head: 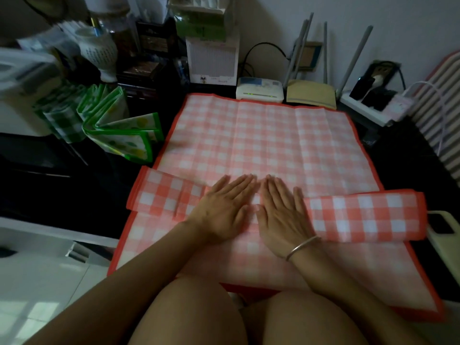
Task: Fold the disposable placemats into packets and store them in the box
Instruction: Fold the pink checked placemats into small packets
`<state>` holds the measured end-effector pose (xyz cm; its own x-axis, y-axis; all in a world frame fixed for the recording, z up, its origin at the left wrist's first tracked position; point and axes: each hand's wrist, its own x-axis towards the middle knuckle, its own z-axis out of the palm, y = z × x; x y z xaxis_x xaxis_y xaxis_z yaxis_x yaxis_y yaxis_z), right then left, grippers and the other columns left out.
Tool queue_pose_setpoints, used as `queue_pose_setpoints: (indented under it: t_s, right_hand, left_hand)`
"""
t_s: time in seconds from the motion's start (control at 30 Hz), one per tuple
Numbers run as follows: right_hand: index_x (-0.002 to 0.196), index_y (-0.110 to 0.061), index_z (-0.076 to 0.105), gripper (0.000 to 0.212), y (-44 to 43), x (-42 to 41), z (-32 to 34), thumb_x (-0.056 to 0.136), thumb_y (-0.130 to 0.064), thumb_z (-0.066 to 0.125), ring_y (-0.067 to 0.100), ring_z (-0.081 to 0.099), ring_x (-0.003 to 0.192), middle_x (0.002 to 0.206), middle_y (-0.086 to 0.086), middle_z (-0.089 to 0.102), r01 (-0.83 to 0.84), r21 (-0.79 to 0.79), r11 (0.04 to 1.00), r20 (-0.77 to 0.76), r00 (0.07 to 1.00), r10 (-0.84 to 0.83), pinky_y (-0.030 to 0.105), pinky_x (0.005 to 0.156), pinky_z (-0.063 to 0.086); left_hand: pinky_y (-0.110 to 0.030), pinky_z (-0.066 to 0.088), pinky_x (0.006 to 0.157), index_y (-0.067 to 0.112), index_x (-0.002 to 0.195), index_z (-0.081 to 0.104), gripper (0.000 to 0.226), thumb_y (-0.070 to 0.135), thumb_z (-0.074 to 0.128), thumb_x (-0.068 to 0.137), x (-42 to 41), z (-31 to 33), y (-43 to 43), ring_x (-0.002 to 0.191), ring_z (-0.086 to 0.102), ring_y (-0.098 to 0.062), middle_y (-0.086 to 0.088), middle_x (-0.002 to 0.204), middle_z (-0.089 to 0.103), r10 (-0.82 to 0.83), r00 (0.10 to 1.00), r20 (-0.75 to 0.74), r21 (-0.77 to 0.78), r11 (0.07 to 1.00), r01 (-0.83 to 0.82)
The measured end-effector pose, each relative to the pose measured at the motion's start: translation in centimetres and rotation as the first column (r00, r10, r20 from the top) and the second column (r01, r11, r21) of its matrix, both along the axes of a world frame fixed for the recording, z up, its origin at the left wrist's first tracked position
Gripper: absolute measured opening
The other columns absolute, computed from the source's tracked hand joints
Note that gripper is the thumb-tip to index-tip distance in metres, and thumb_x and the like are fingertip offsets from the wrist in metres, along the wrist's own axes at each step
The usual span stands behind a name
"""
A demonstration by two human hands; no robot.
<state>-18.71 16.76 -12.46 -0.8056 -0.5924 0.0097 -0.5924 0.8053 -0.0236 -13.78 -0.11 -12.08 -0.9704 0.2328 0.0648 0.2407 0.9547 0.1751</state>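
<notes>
Rear edge, against the wall: a white modem [259, 90] with a row of green lights lit. Just beside it on the right is a yellowed router [310, 94] with grey antennas [357, 52] standing tilted. A small framed picture [308, 56] leans behind the antennas. A black cable [264, 47] loops up the wall above the modem. Left of the modem a white desk calendar [212, 61] stands upright. Further left, a white patterned ceramic jar [98, 49] stands among dark boxes [151, 44]; detail there is blurred. Far right: a white power strip [366, 109] carrying black plugs, then a red-and-white striped surface [441, 113]. Lower left: pale floor tiles [34, 282].
</notes>
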Motion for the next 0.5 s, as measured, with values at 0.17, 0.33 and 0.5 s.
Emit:
queue_pose_setpoints:
  t_s: [0.17, 0.33, 0.5]
  right_hand:
    - [0.148, -0.019, -0.019, 0.07, 0.1, 0.0, 0.2, 0.083, -0.047, -0.019, 0.014, -0.021, 0.144, 0.157, -0.004, -0.019, 0.004, 0.033, 0.999, 0.036, 0.999, -0.005, 0.046, 0.118, -0.008]
    - [0.144, -0.022, -0.026, 0.068, 0.1, 0.0, 0.1, 0.082, -0.049, -0.022, 0.014, -0.024, 0.143, 0.156, -0.004, -0.024, 0.0, 0.063, 0.998, 0.04, 0.999, -0.003, 0.046, 0.118, -0.009]
    - [0.144, -0.022, -0.025, 0.067, -0.1, 0.0, 0.1, 0.082, -0.048, -0.02, 0.014, -0.023, 0.144, 0.157, -0.004, -0.022, 0.004, 0.066, 0.998, 0.038, 0.999, -0.007, 0.046, 0.119, -0.008]
  left_hand:
    - [-0.044, 0.004, 0.122, 0.037, 0.155, 0.0, 0.059, 0.053, 0.006, 0.099, 2.3, 0.0, -7.0, 0.15, 0.002, -0.011, 0.008, 0.162, 0.005, 0.145, 0.989, -0.036, -0.108, 0.983, -0.148]
    - [-0.045, -0.01, 0.12, 0.042, 0.152, -0.011, 0.059, 0.059, -0.002, 0.097, 4.6, 0.2, -12.0, 0.148, -0.013, -0.008, 0.011, 0.162, -0.008, 0.283, 0.958, 0.034, -0.178, 0.945, -0.273]
    - [-0.053, -0.006, 0.12, 0.019, 0.156, 0.0, 0.064, 0.04, 0.018, 0.098, 4.6, 1.9, -9.8, 0.15, -0.001, -0.021, -0.006, 0.163, 0.004, 0.207, 0.97, -0.127, -0.355, 0.904, -0.239]
